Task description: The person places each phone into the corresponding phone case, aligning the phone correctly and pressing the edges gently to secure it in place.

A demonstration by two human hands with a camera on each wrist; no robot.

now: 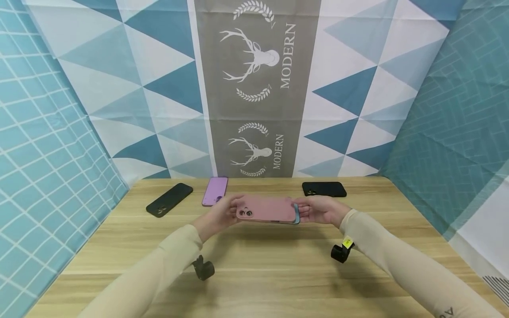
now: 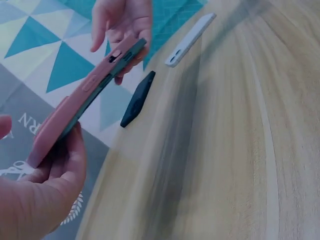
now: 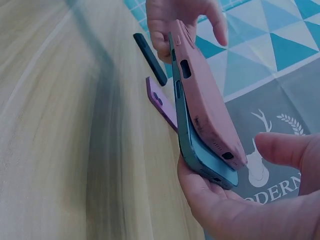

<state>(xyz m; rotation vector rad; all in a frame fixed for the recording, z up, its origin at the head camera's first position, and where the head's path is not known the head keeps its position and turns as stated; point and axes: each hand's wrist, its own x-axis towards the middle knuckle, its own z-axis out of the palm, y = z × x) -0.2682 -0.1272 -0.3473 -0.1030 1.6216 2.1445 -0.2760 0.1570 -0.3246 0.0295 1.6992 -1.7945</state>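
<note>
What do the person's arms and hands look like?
Long cream cloth sleeves cover both arms, the right with dark lettering. The left hand and right hand are gloveless. Each wrist has a small black camera, the right with a yellow tag.

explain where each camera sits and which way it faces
Head: worn there, facing forward and down at the pink case; both sleeves, left hand, right hand show.
Left wrist: worn there, facing the case; left hand near, right beyond.
Right wrist: worn there, facing the case; right hand near, left beyond.
Both wrist views share case and hands.
</note>
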